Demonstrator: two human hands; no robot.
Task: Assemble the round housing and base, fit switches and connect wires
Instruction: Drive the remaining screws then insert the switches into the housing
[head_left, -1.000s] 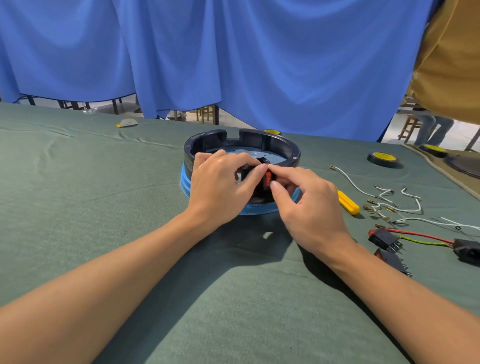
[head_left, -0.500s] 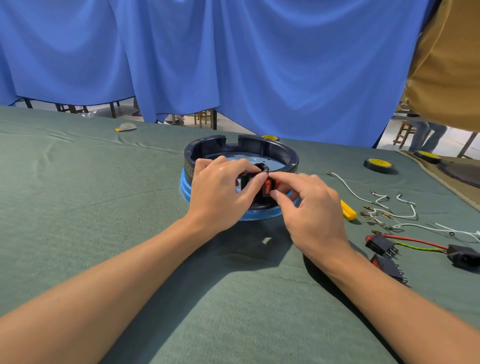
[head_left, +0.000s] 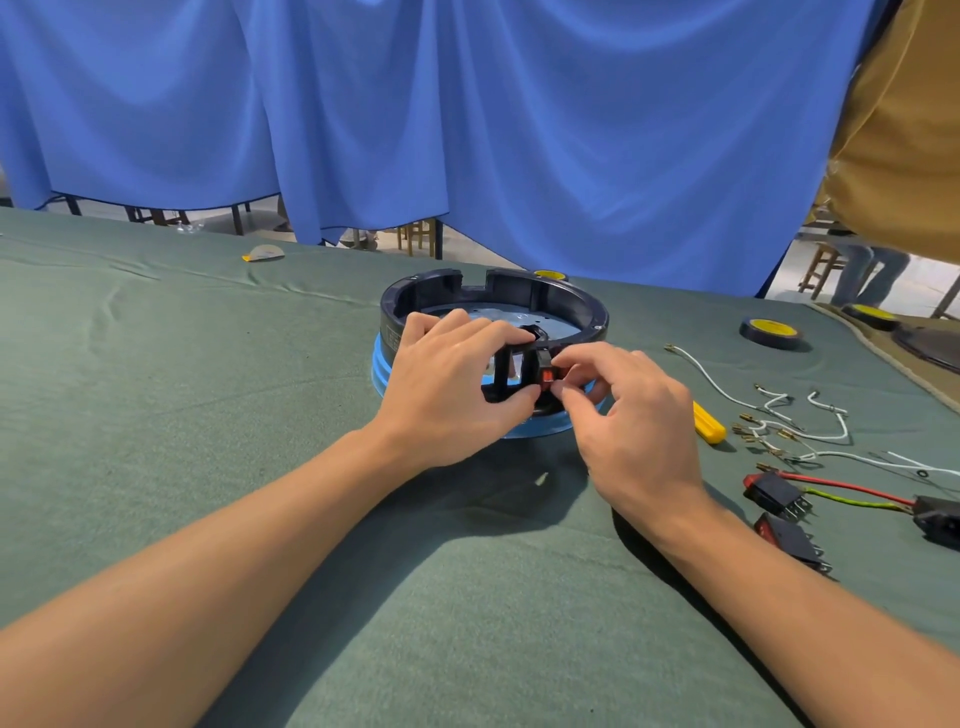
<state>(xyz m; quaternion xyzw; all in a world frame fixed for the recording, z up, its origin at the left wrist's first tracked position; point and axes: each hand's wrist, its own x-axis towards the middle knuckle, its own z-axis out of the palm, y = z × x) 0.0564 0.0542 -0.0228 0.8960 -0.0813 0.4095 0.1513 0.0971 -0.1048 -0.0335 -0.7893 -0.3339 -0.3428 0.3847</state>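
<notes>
The housing (head_left: 493, 296) sits on the base (head_left: 381, 366), mid-desk (head_left: 156, 389). Screwdriver (head_left: 709, 422) just right of it; wires (head_left: 826, 421) farther right; two loose switches (head_left: 774, 491) before them; tape roll (head_left: 771, 332) behind.

Left grip (head_left: 452, 384), right grip (head_left: 634, 415) curled, fingertips close together.

This appears to be an assembly workshop: a long table (head_left: 208, 364) covered in green cloth, screened on its far side by hung blue curtains (head_left: 519, 130). To the right lie loose white wires (head_left: 779, 415), rocker switches (head_left: 774, 491), a tape roll (head_left: 771, 332) and a yellow screwdriver (head_left: 709, 422). Wooden stools (head_left: 823, 267) stand beyond the table.
</notes>
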